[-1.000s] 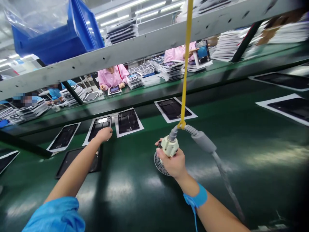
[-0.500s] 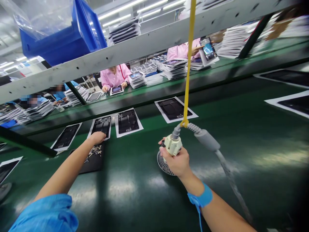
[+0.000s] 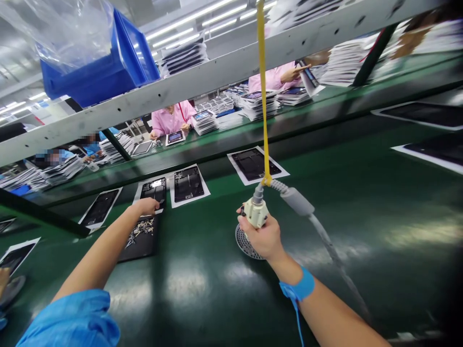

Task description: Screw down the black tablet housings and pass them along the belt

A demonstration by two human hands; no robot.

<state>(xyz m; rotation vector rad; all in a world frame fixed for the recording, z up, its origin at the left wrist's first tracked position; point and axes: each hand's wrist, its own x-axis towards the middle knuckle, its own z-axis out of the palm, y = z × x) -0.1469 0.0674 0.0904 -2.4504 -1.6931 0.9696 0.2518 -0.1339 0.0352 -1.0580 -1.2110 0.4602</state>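
My right hand is wrapped round a cream electric screwdriver, held upright by its top part. Its tip is hidden behind my fingers, over a round grey perforated screw tray. From the tool's top run a yellow strap and a thick grey cable. Farther left, my left hand is closed at the near edge of a black tablet housing on white paper; what its fingers pinch is hidden. Small metal parts lie loose on a black pad below that hand.
More black tablet housings on paper lie along the green belt, one beside my left hand, another behind the tool. A white rail crosses above, bearing a blue bin. Co-workers sit opposite; another person's hand shows at far left.
My view has shifted slightly, and the strap and cable now appear farther left. Both hands stay in nearly the same places. Another person's hand has come in at the left edge.
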